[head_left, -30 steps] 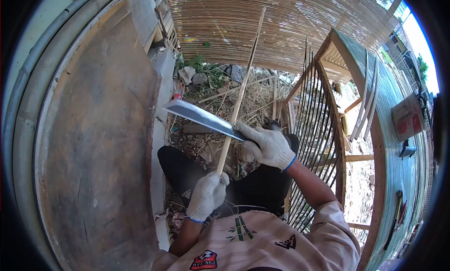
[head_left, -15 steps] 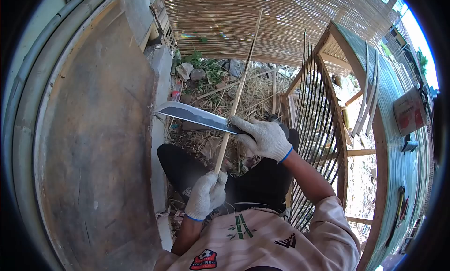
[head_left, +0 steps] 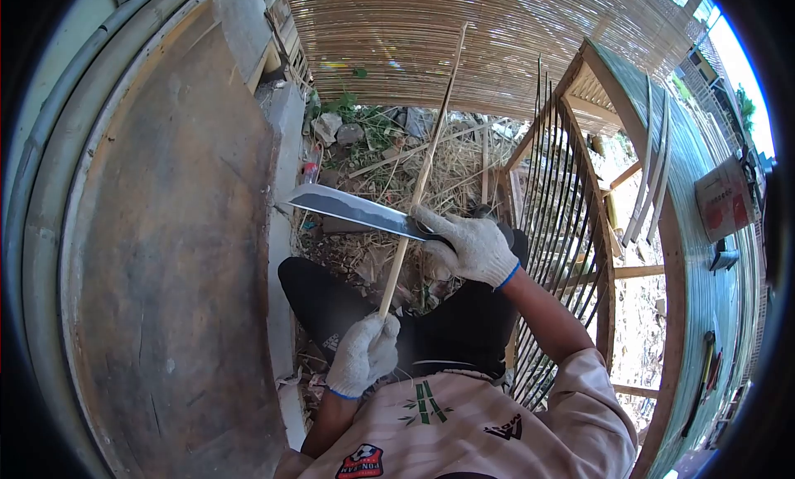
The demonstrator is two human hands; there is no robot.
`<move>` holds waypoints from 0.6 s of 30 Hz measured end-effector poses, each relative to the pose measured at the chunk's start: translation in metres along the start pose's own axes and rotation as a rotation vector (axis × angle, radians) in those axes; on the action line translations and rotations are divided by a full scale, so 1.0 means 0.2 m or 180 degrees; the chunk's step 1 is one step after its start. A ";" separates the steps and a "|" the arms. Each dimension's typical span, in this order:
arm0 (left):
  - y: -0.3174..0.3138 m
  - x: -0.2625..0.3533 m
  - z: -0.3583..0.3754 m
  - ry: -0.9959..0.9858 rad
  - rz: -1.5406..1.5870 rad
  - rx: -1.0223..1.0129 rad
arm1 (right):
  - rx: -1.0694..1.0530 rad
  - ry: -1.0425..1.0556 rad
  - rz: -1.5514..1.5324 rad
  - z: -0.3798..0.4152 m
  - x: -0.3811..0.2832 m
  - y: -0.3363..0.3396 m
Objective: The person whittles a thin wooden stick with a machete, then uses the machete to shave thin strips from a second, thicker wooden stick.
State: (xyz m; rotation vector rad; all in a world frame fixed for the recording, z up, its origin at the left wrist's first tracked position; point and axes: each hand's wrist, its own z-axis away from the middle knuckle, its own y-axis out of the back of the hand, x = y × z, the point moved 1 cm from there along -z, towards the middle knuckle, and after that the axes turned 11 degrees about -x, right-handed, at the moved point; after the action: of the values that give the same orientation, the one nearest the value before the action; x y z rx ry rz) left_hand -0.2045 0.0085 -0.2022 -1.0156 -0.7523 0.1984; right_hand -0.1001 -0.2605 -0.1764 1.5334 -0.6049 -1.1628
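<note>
A long thin bamboo strip (head_left: 428, 160) runs from my lap up and away toward the woven screen. My left hand (head_left: 363, 355), in a white knit glove, is closed round its near end. A broad machete (head_left: 352, 209) lies across the middle of the strip, its tip pointing left. My right hand (head_left: 473, 245), also gloved, grips the machete by its handle, with the thumb side against the strip where blade and strip cross. The fingers under the handle are partly hidden.
A large worn wooden board (head_left: 174, 247) stands at the left. Beyond my knees, shavings and stones (head_left: 349, 134) cover the ground. A wooden frame with dark slats (head_left: 571, 197) is at the right, beside a green-topped surface (head_left: 704, 313) bearing a bucket (head_left: 724, 199) and loose strips (head_left: 654, 168).
My right hand and the machete have shifted slightly toward me and to the right. My left hand has moved slightly down with the strip's near end.
</note>
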 end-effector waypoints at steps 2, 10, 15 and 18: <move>0.01 -0.01 0.04 0.0050 -0.0003 0.0033 | 0.0171 -0.0205 -0.0037 -0.04 0.03 0.02; -0.01 0.01 0.02 -0.0029 -0.0090 0.0066 | 0.0287 -0.0507 0.0120 -0.15 0.14 0.07; -0.01 0.01 0.04 -0.0023 -0.0093 0.0139 | 0.0330 -0.0356 0.0177 -0.22 0.22 0.06; 0.03 -0.03 0.21 0.0111 -0.0062 0.0201 | 0.0529 -0.1460 -0.0248 -0.28 0.43 0.13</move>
State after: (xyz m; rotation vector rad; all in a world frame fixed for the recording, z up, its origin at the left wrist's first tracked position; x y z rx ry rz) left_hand -0.2359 0.0375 -0.1967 -0.9493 -0.7200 0.1861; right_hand -0.0107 -0.3162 -0.1844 1.4417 -0.9728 -1.5740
